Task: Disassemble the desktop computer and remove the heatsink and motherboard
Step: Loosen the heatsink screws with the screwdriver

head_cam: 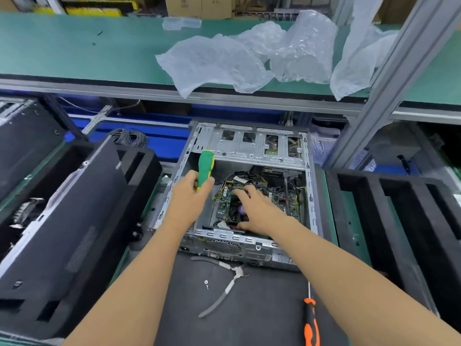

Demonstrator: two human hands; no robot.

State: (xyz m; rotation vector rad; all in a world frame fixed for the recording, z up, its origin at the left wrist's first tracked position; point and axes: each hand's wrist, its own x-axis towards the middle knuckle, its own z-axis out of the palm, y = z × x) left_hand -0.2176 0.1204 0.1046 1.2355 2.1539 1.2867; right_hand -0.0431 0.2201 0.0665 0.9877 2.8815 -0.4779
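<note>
Gripping: left hand [189, 193] curled round the green-and-yellow plastic-handled screwdriver [205, 168], handle up, tip hidden behind the hand, parked near the case's left wall, likely kept ready while the other hand works
Reaching: right hand [257, 211] spread wide with fingers loosely bent, laid over the black round heatsink fan [235, 211]; whether it grips or only touches cannot be told
Task thing: open grey sheet-metal desktop computer case [249, 143] lying on its side on the dark-matted counter [262, 308], side panel off, green motherboard [284, 198] flat on the case floor with the heatsink near its left half
Step judged: heatsink probably being tested or lifted free; motherboard not yet out
In the way: yellow-and-black cable bundle [224, 186] draped across the board's upper left, likely needing unplugging before the board lifts; drive cage crowding the far end
Nearby: grey-handled pliers [224, 288] and small loose silver screw [206, 283] just in front of the case; orange-and-black screwdriver [311, 320] near the right forearm
Around: black foam trays [399, 221] on both sides; crumpled clear plastic bags [249, 58] on the green shelf above
</note>
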